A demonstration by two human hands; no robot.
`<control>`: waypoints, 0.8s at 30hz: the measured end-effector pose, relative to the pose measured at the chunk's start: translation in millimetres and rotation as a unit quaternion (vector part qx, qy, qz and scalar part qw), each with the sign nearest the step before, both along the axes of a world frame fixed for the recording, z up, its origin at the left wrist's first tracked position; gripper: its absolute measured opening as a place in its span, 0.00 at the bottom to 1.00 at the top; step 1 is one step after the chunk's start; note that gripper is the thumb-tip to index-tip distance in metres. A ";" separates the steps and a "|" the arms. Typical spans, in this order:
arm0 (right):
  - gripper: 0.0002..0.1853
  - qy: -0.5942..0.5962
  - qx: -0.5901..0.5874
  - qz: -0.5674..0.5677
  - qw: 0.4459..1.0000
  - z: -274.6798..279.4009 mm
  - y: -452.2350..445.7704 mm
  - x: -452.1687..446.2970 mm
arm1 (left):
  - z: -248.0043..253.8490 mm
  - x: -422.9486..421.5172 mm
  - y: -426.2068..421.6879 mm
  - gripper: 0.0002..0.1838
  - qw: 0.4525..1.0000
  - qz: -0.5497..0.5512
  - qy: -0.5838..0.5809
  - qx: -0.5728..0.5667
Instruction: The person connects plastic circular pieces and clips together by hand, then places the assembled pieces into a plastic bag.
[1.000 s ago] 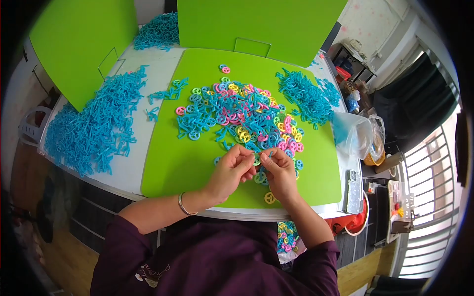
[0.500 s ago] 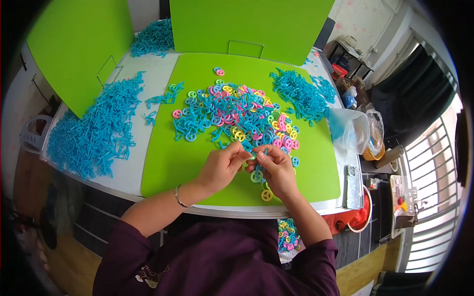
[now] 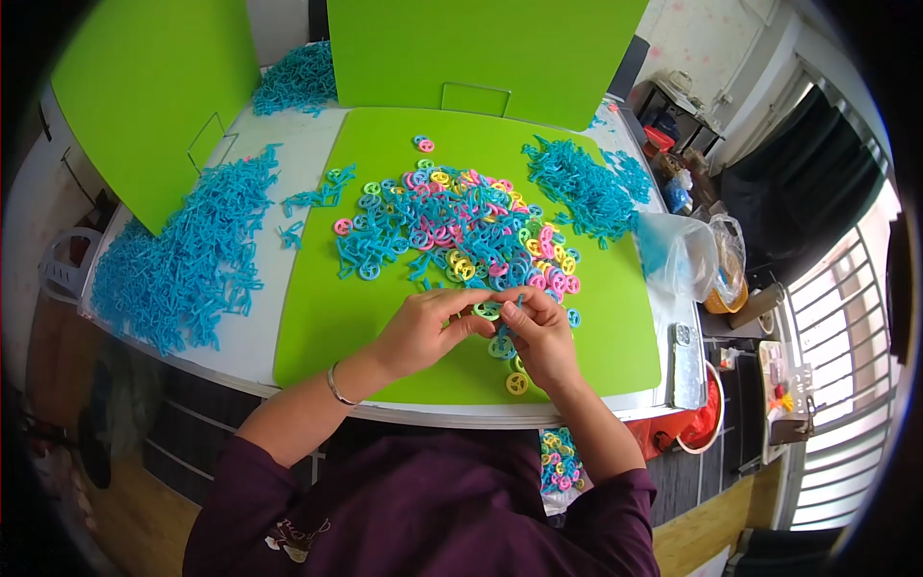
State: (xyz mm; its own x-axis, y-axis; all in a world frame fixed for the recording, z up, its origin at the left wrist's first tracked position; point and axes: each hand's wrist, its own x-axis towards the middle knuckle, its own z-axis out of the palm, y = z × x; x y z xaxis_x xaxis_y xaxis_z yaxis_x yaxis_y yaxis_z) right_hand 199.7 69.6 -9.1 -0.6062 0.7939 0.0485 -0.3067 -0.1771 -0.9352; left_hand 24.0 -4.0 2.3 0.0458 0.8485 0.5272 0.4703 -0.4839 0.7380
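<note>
My left hand [image 3: 420, 329], with a bracelet at the wrist, pinches a pale green plastic wheel [image 3: 487, 311] between thumb and fingertips. Close against it, my right hand [image 3: 540, 332] is closed on a small blue plastic link [image 3: 520, 301], mostly covered by the fingers. Below the hands, a light green wheel [image 3: 501, 347] and a yellow wheel [image 3: 517, 385] form a short line with blue parts; whether they join the held link I cannot tell. Just beyond my fingers spreads a mixed pile of pink, yellow, green and blue wheels with blue links [image 3: 461, 221].
A green mat [image 3: 327, 332] covers the table's middle. Blue links are heaped on the left [image 3: 187, 260], right [image 3: 582, 188] and far left corner [image 3: 293, 79]. Upright green boards [image 3: 481, 48] stand behind. A phone [image 3: 685, 361] and clear plastic bag [image 3: 678, 255] lie at the right edge.
My left fingers have stretched out and opened wider around the green wheel, which now shows more fully. My right hand stays nearly in place. The view has shifted very slightly.
</note>
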 end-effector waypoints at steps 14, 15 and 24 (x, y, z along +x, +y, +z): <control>0.16 0.001 -0.022 0.051 0.998 12.0 -3.6 -0.3 | -5.3 6.1 -1.2 0.11 0.986 -0.003 -0.129 -0.106; 0.16 0.001 -0.023 0.048 0.999 13.2 -4.2 -0.3 | -4.0 5.7 -1.1 0.12 0.985 -0.008 -0.125 -0.116; 0.10 0.010 0.006 0.032 0.999 6.5 -2.3 -1.8 | -4.0 11.7 2.9 0.14 0.960 -0.022 -0.243 -0.136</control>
